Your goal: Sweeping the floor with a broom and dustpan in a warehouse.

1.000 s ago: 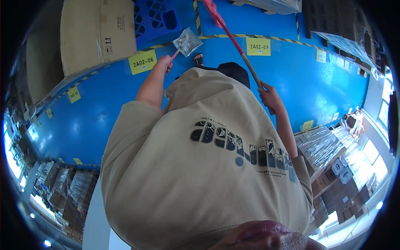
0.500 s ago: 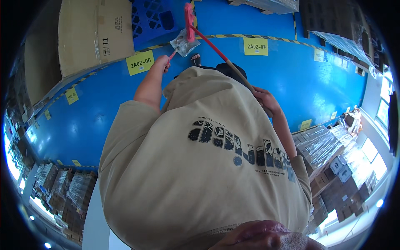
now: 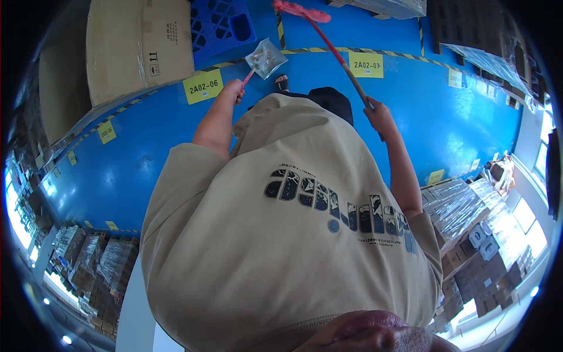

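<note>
My left hand point(image 3: 234, 90) is closed around the pink handle of a dustpan point(image 3: 265, 59). The pan is translucent, and some pale debris shows in it near my foot. Out to the right, my right hand point(image 3: 379, 117) grips the lower part of a long broom point(image 3: 334, 51). The broom's stick is red toward the head and tan near my hand. Its pink-red bristle head point(image 3: 301, 11) lies on the blue floor at the far side, beyond the dustpan and apart from it.
A large cardboard box point(image 3: 141, 47) stands at the left, beside a blue plastic pallet point(image 3: 220, 26). Black-and-yellow tape lines point(image 3: 316, 50) and yellow floor labels point(image 3: 366, 65) mark the blue floor point(image 3: 434, 111). Wrapped pallet stacks point(image 3: 454, 202) stand at the right.
The broom head has swung away from the dustpan, farther out and to the right, and turned crosswise. My right hand has moved outward from my body. The dustpan stays nearly in place.
</note>
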Available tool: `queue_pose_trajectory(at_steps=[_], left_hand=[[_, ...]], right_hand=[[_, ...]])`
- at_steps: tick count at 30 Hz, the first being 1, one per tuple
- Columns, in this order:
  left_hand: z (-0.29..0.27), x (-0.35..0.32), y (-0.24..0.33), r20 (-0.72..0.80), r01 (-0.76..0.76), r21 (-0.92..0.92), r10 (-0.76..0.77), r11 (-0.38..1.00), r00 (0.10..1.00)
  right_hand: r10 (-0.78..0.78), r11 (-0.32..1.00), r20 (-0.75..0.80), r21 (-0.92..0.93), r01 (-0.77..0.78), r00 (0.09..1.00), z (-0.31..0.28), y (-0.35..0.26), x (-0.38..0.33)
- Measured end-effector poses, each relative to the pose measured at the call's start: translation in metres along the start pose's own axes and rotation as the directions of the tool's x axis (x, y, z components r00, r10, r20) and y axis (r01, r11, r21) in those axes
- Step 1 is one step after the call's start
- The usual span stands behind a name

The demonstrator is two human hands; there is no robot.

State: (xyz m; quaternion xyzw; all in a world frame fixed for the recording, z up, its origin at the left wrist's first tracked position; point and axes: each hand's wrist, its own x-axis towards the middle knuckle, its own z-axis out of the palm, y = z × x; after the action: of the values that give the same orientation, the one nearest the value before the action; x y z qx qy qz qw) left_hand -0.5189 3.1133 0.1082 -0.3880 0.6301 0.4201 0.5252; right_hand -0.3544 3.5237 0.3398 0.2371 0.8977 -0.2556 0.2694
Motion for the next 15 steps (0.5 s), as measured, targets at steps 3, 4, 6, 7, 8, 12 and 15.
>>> queue_pose_trajectory(at_steps=[3,4,6,7,8,12,15], left_hand=[[0.003,-0.007,-0.004,-0.019,0.012,-0.069,-0.014,0.998,1.0],[0.002,-0.006,-0.007,-0.022,0.015,-0.078,-0.017,0.997,1.0],[0.007,-0.003,0.003,0.009,-0.014,-0.035,0.015,0.999,1.0],[0.009,-0.009,0.006,0.009,-0.014,-0.035,0.014,0.999,1.0],[0.012,-0.015,0.01,0.019,-0.002,-0.045,0.003,0.999,1.0],[0.004,-0.01,-0.005,0.008,0.03,-0.098,-0.03,0.995,1.0],[0.009,-0.015,-0.009,0.015,0.036,-0.109,-0.035,0.993,0.999]], right_hand=[[-0.138,0.979,-0.073,-0.162,0.125,0.988,0.02,-0.002,0.046],[-0.123,0.972,-0.041,-0.208,0.112,0.992,0.026,-0.008,0.061],[-0.087,0.963,-0.036,-0.26,0.074,0.996,0.041,0.002,0.094],[-0.065,0.949,-0.008,-0.31,0.06,0.998,0.047,-0.001,0.103],[-0.062,0.949,-0.011,-0.31,0.055,0.998,0.052,-0.001,0.105],[0.06,0.941,0.07,-0.338,-0.033,0.996,0.056,-0.048,0.085],[0.063,0.907,0.138,-0.421,0.001,0.988,0.048,-0.046,0.032]])
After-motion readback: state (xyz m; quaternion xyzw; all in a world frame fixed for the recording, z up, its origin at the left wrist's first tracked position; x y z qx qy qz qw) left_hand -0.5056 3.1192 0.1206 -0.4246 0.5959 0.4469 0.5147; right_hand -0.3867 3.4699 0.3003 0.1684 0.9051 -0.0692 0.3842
